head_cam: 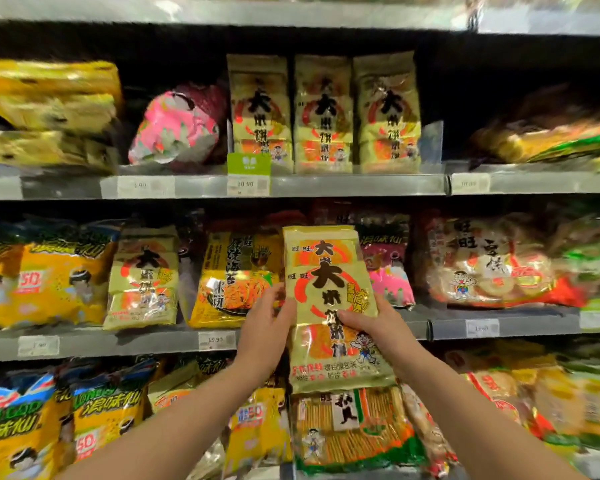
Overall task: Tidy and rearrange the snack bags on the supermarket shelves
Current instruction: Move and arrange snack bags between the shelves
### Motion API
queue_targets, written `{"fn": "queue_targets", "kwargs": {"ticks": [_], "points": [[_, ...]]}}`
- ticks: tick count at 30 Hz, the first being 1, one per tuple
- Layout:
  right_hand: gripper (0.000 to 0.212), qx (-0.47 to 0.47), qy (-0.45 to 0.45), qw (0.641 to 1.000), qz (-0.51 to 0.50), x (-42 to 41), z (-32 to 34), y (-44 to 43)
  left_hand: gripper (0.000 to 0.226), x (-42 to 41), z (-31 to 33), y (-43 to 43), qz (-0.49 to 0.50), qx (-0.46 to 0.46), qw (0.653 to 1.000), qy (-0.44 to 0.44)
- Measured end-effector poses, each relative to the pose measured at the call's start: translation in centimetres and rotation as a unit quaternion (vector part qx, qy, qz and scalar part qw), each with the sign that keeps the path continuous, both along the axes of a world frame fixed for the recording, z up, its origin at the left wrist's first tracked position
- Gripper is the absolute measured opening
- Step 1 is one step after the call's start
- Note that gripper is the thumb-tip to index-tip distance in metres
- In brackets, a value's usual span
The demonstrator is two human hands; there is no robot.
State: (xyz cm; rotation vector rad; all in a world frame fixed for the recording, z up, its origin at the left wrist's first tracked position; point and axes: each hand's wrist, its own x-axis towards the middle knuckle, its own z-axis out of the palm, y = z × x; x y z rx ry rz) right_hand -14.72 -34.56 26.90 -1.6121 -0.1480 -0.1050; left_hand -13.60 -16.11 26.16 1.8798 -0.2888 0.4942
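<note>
Standing upright, gold bag point(329, 299) pinched between left hand point(265, 327) and right hand point(378, 323).

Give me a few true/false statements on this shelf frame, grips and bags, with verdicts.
1. The left grip and right grip both hold the gold bag. True.
2. The gold bag is held upside down. False: its print reads upright, with the top edge up.
3. Three matching bags stand upright side by side on the upper shelf. True.
4. The pink bag stands to the right of those three. False: it lies tilted to their left.
</note>
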Motion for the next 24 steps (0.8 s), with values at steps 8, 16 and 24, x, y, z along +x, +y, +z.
{"fn": "queue_targets", "kwargs": {"ticks": [8,16,24], "points": [[0.06,-0.018,-0.084,0.996,-0.022,5.0,9.2,-1.3,0.013,4.0,9.3,-1.6,0.012,0.02,0.996,-0.083],[0.043,0.056,-0.129,0.989,-0.038,11.0,17.6,-2.7,0.061,7.5,14.2,-2.7,0.012,0.118,0.983,-0.14],[0.069,-0.028,-0.149,0.984,-0.089,15.7,23.6,-3.2,0.066,11.7,18.3,-4.2,0.104,0.257,0.939,-0.205]]}}
